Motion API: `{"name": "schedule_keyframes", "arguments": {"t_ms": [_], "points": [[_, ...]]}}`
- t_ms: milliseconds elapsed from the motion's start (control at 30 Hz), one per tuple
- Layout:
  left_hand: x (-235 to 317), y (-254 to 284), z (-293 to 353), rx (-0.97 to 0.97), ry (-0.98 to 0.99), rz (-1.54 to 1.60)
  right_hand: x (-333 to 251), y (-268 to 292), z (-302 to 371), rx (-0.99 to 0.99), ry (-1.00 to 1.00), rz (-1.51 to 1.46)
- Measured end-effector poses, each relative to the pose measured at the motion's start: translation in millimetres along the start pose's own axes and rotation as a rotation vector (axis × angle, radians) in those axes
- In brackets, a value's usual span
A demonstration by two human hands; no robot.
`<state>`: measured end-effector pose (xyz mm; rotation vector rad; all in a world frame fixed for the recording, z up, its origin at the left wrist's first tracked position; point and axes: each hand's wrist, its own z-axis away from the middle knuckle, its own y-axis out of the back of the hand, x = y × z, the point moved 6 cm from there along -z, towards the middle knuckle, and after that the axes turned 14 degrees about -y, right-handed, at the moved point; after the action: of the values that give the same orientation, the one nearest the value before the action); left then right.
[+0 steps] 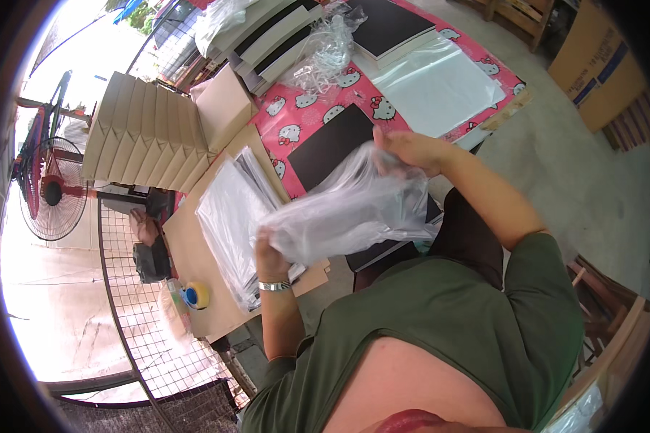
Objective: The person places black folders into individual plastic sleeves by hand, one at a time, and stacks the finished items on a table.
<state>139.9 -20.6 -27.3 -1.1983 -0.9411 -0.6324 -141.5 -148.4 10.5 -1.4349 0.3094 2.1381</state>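
A crumpled clear plastic bag (347, 209) is stretched between my two hands above the table's near edge. My left hand (269, 258), with a metal watch band at the wrist, is closed on the bag's lower left end. My right hand (410, 151) grips its upper right end, fingers partly hidden by the film. Beneath and beyond the bag lies a black flat board or book cover (336, 148). Beside my left hand is a stack of clear plastic sleeves (235, 216). Another dark flat item (383, 254) shows under the bag, close to my lap.
Brown paper-wrapped bundles (148, 133) line the table's left side. Thick black-and-white stacks (278, 40) stand at the back, with loose plastic scraps (328, 54). A plastic-covered white stack (440, 86) lies far right on the pink patterned cloth (296, 115). Tape rolls (195, 295) and a fan (54, 189) are at left.
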Motion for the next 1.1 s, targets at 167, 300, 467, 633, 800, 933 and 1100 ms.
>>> {"name": "schedule_keyframes", "arguments": {"t_ms": [167, 300, 467, 633, 800, 933, 1100], "points": [[-19.1, -3.1, -9.5, 0.006, 0.148, 0.122, -0.4, 28.5, -6.5, 0.010, 0.296, -0.246], [-58.2, 30.8, -43.3, 0.032, 0.141, 0.055, 0.1, 59.4, -53.0, -0.136, 0.396, -0.849], [-55.6, 70.0, -145.4, 0.221, 0.047, -0.150, 21.9, 92.1, -119.9, -0.018, 0.002, -0.714], [-78.5, 74.6, -225.7, 0.246, -0.057, -0.984, 40.7, 146.2, -186.8, 0.969, 0.088, 0.509], [-96.2, 67.1, -257.0, -0.415, -0.263, -2.064, 38.9, 117.1, -223.1, 0.737, -0.338, 1.466], [-89.6, 33.3, -253.9, -0.529, -0.281, -2.017, 26.5, 120.4, -200.1, 0.987, -0.256, 1.167], [-15.5, 9.6, -240.3, -0.369, -0.309, -1.812, -44.1, 97.3, -173.4, 1.041, 0.037, 1.149]]}}
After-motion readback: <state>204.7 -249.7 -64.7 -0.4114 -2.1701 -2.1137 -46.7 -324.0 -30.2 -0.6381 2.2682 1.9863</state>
